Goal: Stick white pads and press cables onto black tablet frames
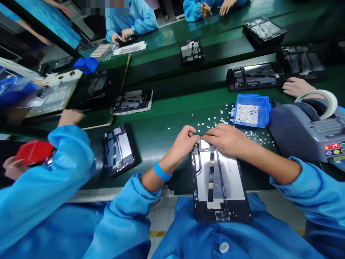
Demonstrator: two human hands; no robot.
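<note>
An open tablet (232, 181) with its back off lies at the bench's front edge, its near end over my lap. Silver plates and dark ribbon cables show inside it. My left hand (184, 142), with a blue band at the wrist, is closed in a pinch at the tablet's far left corner. Across the far right part of the same edge lies my right hand (226, 138), fingers together and bent down onto the tablet. The fingertips of both hands nearly meet there. Any small piece between them is too small to make out.
A blue box (265, 109) holds white scraps, with more scattered around it. To the right stands a grey tape dispenser (293, 126). Other open tablets lie at left (118, 149) and behind. A co-worker's sleeve (71, 154) is close on my left; other people sit opposite.
</note>
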